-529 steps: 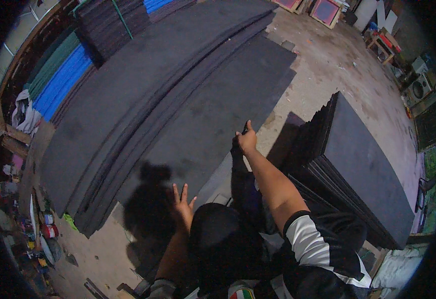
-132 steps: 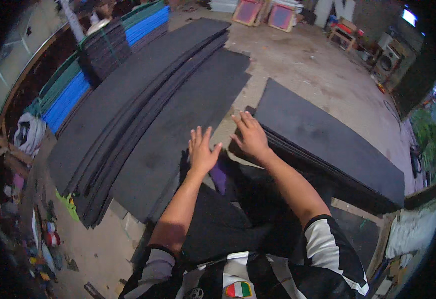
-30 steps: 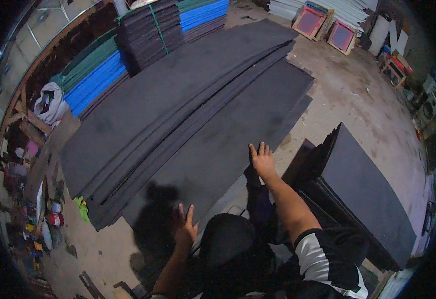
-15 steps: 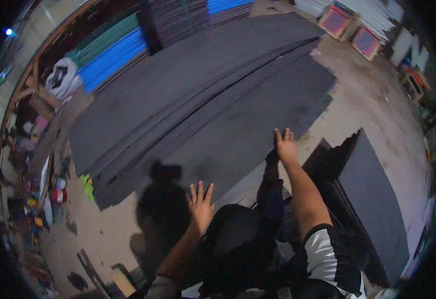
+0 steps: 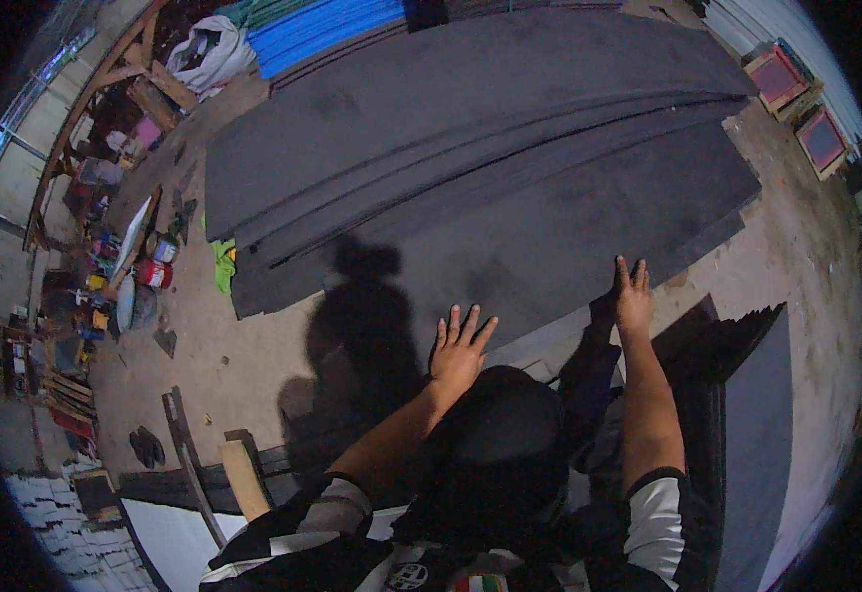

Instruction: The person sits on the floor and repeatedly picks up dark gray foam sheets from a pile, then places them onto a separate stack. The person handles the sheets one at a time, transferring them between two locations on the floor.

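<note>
Bare concrete floor [image 5: 253,365] runs across this workshop yard, and most of it is taken up by long dark grey foam sheets [image 5: 510,187] laid flat in an overlapping spread, their far ends reaching toward a stack of blue sheets [image 5: 323,25] near the top edge. Over at the left edge of the floor sits a clutter of paint cans [image 5: 155,271] and a green rag [image 5: 224,266]; a couple of red framed panels [image 5: 796,99] lean at the upper right. The person stands at the near edge of the spread, both arms stretched forward. The left hand [image 5: 459,350] has its fingers fanned wide, palm down, holding nothing, over the near edge of the lowest sheet. The right hand [image 5: 633,296] is likewise flat with fingers extended and close together, at the near right corner of that sheet; whether either palm presses on the foam I cannot tell. A second stack of dark sheets [image 5: 756,414] lies just to the right. These sheets look light but long and floppy, likely to sag and fold if lifted at one point, so the near edge, hands well apart, seems the sensible grip. The surface looks matte, not slippery.
</note>
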The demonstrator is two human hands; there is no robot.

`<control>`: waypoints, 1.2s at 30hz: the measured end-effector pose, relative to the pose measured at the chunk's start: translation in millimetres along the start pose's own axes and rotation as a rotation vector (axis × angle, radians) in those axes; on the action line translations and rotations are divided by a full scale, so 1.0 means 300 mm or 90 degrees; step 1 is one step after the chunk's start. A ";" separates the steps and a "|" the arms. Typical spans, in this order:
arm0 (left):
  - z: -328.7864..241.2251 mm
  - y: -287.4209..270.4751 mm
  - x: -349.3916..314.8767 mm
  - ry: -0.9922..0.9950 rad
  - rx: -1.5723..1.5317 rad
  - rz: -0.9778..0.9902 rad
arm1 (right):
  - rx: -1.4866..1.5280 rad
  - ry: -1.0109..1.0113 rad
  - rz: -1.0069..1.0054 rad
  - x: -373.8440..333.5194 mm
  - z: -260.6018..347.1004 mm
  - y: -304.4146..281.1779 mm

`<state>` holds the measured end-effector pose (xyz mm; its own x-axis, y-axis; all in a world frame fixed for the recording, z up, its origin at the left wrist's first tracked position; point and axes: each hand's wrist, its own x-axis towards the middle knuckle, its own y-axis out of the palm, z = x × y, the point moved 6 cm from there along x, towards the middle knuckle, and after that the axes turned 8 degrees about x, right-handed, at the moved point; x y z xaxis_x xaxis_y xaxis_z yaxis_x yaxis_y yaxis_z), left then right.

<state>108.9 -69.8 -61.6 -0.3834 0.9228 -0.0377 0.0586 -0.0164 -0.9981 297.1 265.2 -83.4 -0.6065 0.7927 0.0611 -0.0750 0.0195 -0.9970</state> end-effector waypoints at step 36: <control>0.033 0.061 0.014 0.048 0.000 -0.098 | 0.004 -0.069 -0.057 0.002 0.025 -0.029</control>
<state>99.1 -70.0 -80.5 -0.3179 0.9407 0.1186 0.0045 0.1265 -0.9920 291.5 261.1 -74.5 -0.6791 0.7176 0.1546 -0.1368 0.0832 -0.9871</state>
